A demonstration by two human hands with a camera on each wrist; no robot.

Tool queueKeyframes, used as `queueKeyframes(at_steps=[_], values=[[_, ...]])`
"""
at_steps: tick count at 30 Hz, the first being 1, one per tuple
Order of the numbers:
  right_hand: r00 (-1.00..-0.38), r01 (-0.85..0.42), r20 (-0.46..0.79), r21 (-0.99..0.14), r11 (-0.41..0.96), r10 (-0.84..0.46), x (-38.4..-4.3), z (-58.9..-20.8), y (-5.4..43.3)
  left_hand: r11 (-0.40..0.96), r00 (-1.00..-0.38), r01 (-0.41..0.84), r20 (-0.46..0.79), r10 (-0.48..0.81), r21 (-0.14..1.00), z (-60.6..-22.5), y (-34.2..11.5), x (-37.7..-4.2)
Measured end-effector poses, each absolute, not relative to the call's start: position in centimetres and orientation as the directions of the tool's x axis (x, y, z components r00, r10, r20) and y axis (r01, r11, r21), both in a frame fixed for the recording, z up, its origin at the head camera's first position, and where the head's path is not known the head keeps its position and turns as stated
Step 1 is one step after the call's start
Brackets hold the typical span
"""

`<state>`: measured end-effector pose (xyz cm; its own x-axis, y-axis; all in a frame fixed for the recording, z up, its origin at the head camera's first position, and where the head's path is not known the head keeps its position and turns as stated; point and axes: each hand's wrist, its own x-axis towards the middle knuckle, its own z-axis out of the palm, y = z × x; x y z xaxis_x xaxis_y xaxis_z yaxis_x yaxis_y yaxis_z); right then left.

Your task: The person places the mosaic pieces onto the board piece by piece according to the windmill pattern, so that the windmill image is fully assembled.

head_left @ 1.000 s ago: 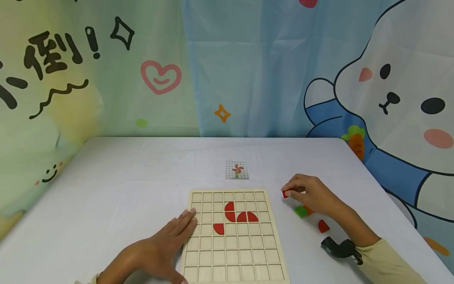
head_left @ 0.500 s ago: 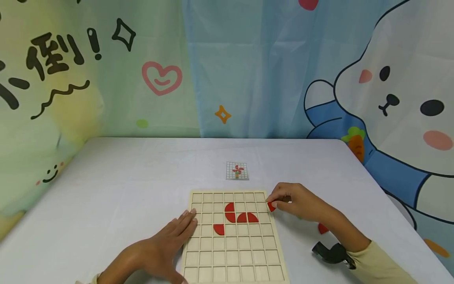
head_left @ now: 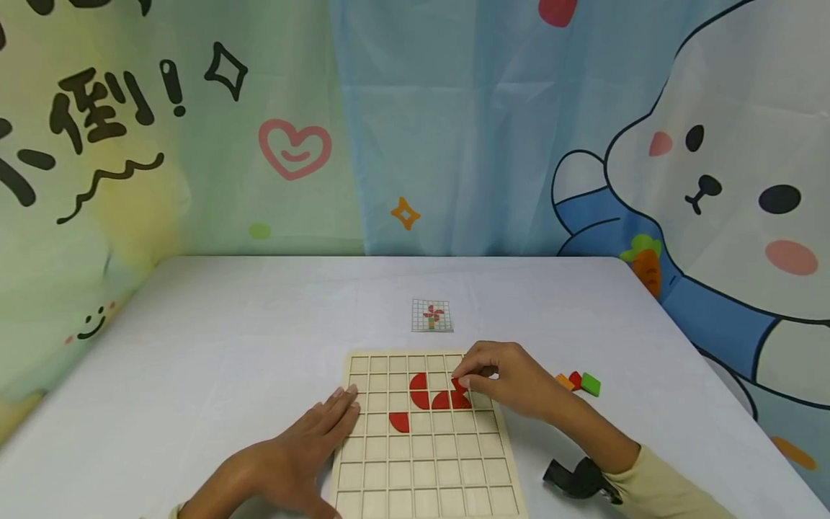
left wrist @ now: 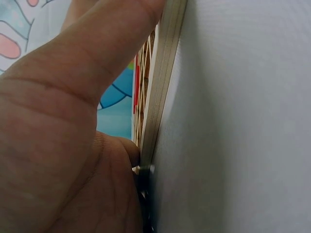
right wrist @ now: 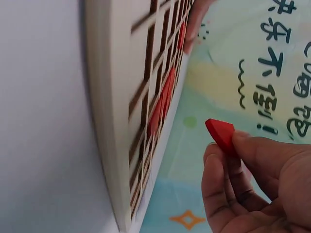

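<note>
My left hand (head_left: 292, 450) rests with straight fingers along the left edge of a wooden grid board (head_left: 424, 472). In the right wrist view, my right hand (right wrist: 262, 179) pinches a red quarter-circle piece (right wrist: 222, 135) between thumb and fingers. The head view places that hand over the upper right part of the board, just above a red half-round pair (head_left: 450, 401). Two more red pieces (head_left: 418, 391) form a half-round to the left, and a single red quarter-circle (head_left: 399, 422) lies lower left. In the left wrist view, the board's side edge (left wrist: 158, 107) runs beside the left hand.
A small card (head_left: 431, 316) with a pinwheel picture on a grid lies behind the board. Loose orange (head_left: 564, 382), red (head_left: 575, 379) and green (head_left: 591, 384) pieces lie to the right, partly behind my right forearm. A black wrist camera (head_left: 577, 479) is on the right wrist.
My right hand has carried the red piece leftward from beside the board to over its upper right cells. Loose pieces behind the forearm have come into sight. The left hand stays put.
</note>
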<state>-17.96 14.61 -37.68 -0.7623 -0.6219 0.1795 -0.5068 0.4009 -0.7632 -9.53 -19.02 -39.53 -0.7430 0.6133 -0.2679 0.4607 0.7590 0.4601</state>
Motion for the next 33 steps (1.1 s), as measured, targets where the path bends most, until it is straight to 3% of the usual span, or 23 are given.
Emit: queueKeyframes(at_steps=[7, 20, 25, 33], values=[[-0.771, -0.460, 0.100, -0.771, 0.441, -0.629, -17.2, -38.3, 12.4, 0.746, -0.740, 0.470, -0.251, 0.624, 0.472, -39.7, -19.2, -9.5], [-0.714, -0.405, 0.023, -0.829, 0.386, -0.700, -16.8, -38.3, 11.0, 0.752, -0.745, 0.456, -0.259, 0.615, 0.476, -39.3, -19.4, -9.4], [-0.679, -0.424, -0.003, -0.815, 0.396, -0.734, -16.8, -38.4, 11.1, 0.747, -0.742, 0.457, -0.256, 0.620, 0.483, -39.4, -19.4, -9.4], [-0.672, -0.464, -0.039, -0.756, 0.462, -0.739, -16.9, -38.4, 11.4, 0.749, -0.743, 0.458, -0.256, 0.618, 0.479, -39.6, -19.4, -9.4]])
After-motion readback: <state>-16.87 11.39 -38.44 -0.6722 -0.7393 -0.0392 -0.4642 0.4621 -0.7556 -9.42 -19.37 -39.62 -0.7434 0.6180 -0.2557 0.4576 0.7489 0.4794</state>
